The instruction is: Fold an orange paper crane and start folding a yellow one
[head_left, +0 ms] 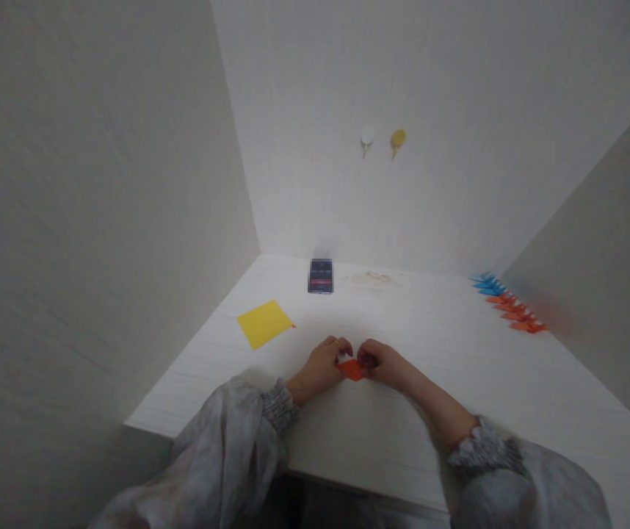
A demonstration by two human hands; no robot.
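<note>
While stretching left to right, orange paper (pixel 352 369): lying between left grip (pixel 324 364) and right grip (pixel 384 362), aiming one corner toward each, showing a folded diamond shape.
Both grips: pinching opposite ends, nearly closed.
Yellow sheet (pixel 265 324): lying flat and four-sided on white worktop (pixel 430 323).

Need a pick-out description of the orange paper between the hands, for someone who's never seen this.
On the white table, look between the left hand and the right hand. The small orange paper there is held by both. That sets it apart from the orange folded pieces lined up by the right-hand wall.
</note>
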